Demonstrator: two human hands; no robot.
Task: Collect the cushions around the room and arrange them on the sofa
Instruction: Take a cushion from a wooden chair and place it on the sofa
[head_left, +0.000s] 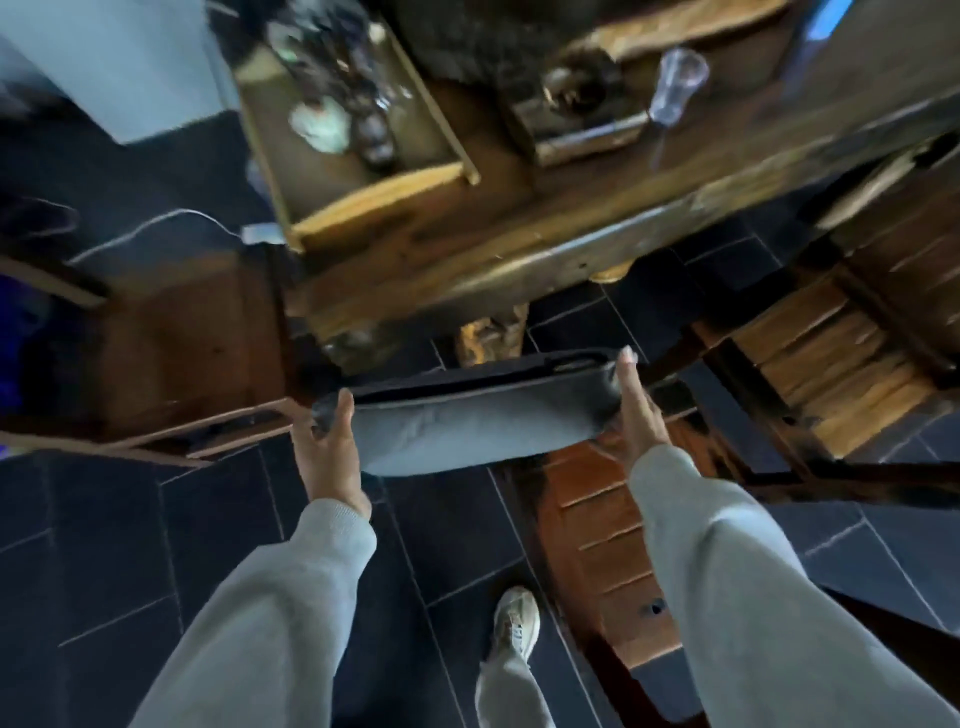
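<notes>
A flat grey cushion (467, 421) with a dark edge hangs in the air between my two hands, just in front of a wooden table. My left hand (332, 441) grips its left end, fingers curled over the edge. Against the right end presses my right hand (636, 400), fingers stretched along the side. Both arms wear light grey sleeves. The cushion is above a wooden chair seat (608, 545). No sofa is in view.
The wooden table (467, 249) carries a tray (363, 202) with bottles, a glass (675, 88) and a dark furry thing. Wooden chairs stand at left (171, 358) and right (831, 384). Dark floor tiles and my shoe (514, 623) lie below.
</notes>
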